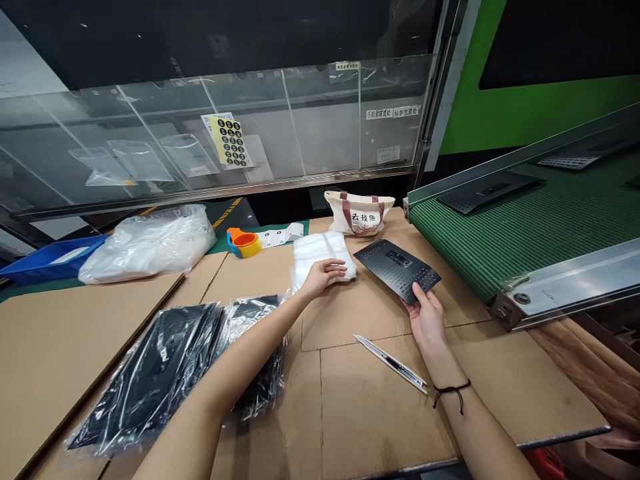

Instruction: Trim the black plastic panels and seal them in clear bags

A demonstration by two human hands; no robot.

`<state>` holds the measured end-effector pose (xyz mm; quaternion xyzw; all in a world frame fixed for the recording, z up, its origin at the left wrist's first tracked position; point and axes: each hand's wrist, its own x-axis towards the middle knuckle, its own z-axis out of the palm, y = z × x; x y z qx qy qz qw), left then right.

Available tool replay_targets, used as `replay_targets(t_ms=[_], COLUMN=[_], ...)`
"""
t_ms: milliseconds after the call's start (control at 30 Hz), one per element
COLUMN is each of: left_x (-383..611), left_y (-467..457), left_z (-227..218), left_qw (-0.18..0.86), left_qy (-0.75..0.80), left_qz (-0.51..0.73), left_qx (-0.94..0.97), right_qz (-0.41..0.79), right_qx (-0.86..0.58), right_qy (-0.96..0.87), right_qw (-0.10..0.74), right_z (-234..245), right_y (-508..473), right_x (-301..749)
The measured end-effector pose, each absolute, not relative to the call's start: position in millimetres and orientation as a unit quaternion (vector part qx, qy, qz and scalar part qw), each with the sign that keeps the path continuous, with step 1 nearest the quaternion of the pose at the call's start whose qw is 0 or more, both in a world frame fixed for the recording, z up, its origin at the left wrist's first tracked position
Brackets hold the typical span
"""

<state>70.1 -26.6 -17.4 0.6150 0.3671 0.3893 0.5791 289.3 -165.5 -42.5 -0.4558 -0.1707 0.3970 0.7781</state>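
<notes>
My right hand (427, 312) grips the near corner of a thin black perforated panel (385, 272), thumb on top. The panel is tilted above the cardboard and has a small rectangular opening in its middle. My left hand (323, 275) lies over the front of a stack of clear plastic bags (313, 250) bound by a band. Its fingers are stretched out and slightly bent, and no bag is seen lifted in them. A utility knife (393, 363) rests on the cardboard below the panel. Bagged black panels (155, 367) lie in piles beside and partly under my left forearm.
A green conveyor belt (500, 227) on the right carries more black panels (490, 190). Behind the bags stand a cloth tote (360, 217) and an orange-and-yellow tape dispenser (243, 243). At left are a large plastic bundle (150, 243) and a blue tray (30, 267). Clear pockets (320, 127) line the back.
</notes>
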Motion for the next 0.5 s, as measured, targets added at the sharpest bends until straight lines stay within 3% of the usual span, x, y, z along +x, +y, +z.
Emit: replay_targets(t_ms=[300,500], left_x=[66.6,64.4], left_y=[-25.3,-28.9], left_z=[-18.0,-11.2], left_qw=[0.513,0.370], left_qy=[0.363,0.356], left_qz=[0.371,0.275], left_qx=[0.684,0.812], right_qz=[0.348,0.316], right_qx=[-0.523,-0.549], right_qy=[-0.274,-0.371], right_qw=[0.728,0.679], right_z=[-45.5,-41.7], right_y=[-166.1,-170.9], right_x=[286.0,281.2])
